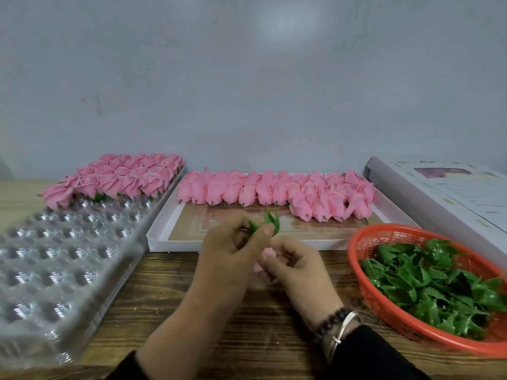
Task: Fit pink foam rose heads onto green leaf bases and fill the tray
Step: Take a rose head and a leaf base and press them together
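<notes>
Dark sleeves and a beaded bracelet (333, 323) on the right wrist sit closest to the lens; from there both forearms run forward over the wooden table (219, 311) to meet at its middle. Up at the grip, the left hand (233, 250) has its fingers curled and pinched round a green leaf base (270, 222), whose pointed leaves stick up and away from the person, just above the knuckles; the right hand (296, 263) is cupped round a pink rose head (263, 260), mostly hidden, with only a bit of pink showing between the two hands. So the leaf base lies just above and a little left of the rose, the two nearly touching; whether they are joined yet cannot be told. Judging by this, the next move is a short push along the line between the hands.

Outward from there: the clear plastic tray (55, 256) lies to the left, nearer the left hand, with finished roses (120, 176) only in its far rows; loose rose heads (274, 192) lie in a white box lid (175, 244) straight ahead; a red basket (384, 311) of leaf bases stands to the right.
</notes>
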{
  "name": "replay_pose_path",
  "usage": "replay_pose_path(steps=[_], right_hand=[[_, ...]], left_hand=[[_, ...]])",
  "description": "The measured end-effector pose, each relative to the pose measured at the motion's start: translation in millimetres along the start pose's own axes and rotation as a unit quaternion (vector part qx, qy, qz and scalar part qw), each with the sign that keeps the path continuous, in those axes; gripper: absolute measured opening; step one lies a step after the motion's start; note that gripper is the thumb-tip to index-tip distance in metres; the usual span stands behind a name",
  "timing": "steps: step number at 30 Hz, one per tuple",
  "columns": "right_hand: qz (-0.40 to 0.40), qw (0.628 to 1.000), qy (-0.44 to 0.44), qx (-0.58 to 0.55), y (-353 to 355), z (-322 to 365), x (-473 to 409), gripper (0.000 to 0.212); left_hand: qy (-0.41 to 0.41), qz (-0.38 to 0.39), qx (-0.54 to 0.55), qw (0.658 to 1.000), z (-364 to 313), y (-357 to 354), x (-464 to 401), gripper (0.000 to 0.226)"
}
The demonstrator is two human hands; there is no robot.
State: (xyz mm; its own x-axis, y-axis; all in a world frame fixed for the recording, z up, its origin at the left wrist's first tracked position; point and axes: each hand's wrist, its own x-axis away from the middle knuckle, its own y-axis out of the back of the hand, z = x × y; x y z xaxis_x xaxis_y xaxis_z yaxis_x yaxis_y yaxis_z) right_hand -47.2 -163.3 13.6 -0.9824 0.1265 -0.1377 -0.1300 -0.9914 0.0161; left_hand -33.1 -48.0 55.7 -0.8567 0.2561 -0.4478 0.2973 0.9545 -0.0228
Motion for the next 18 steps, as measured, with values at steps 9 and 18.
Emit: replay_pose_path(steps=[9,18], right_hand=[[-0.090,0.994,0.051,-0.041,3,1,2,0.006],[-0.190,0.971,0.121,-0.083,7,10,7,0.013]], left_hand=[[0.036,-0.027,0.094,0.995,23,39,8,0.036],[0.083,-0.026,0.075,0.993,35,50,4,0.028]])
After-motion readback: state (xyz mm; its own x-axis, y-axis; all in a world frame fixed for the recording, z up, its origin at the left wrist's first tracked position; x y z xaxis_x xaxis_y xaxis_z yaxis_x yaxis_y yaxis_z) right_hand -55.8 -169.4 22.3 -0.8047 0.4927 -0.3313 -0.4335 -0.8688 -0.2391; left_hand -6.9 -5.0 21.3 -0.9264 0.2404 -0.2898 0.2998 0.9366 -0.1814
